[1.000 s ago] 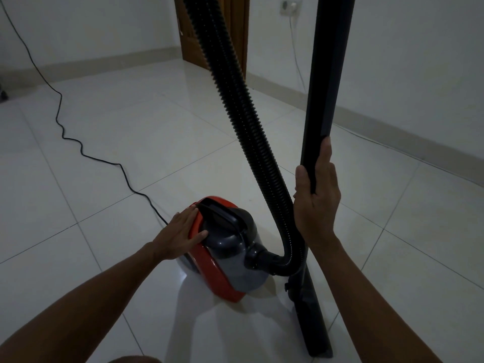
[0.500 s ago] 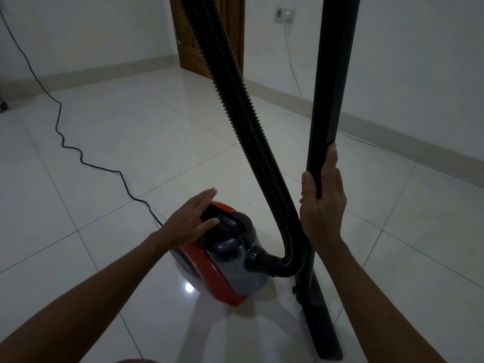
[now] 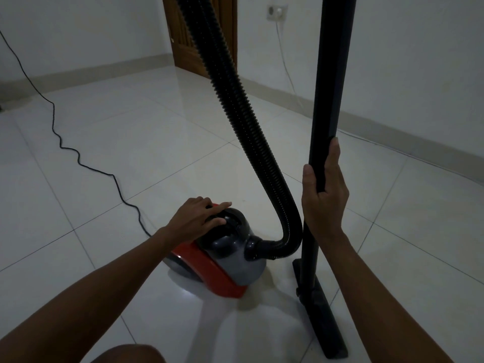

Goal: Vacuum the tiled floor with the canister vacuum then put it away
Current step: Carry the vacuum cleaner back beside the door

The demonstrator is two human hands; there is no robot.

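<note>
Since a second ago my left hand has slid from the red rear of the canister vacuum up onto its dark top handle, fingers loosely curled over it with the forefinger stretched out, not clamped shut. Its long axis runs from upper left to lower right on the tiled floor, hose port facing right, where the ribbed hose curves up and away. My right hand wraps the upright wand, its floor nozzle flat on the tiles beside the canister; the power cord trails back left.
</note>
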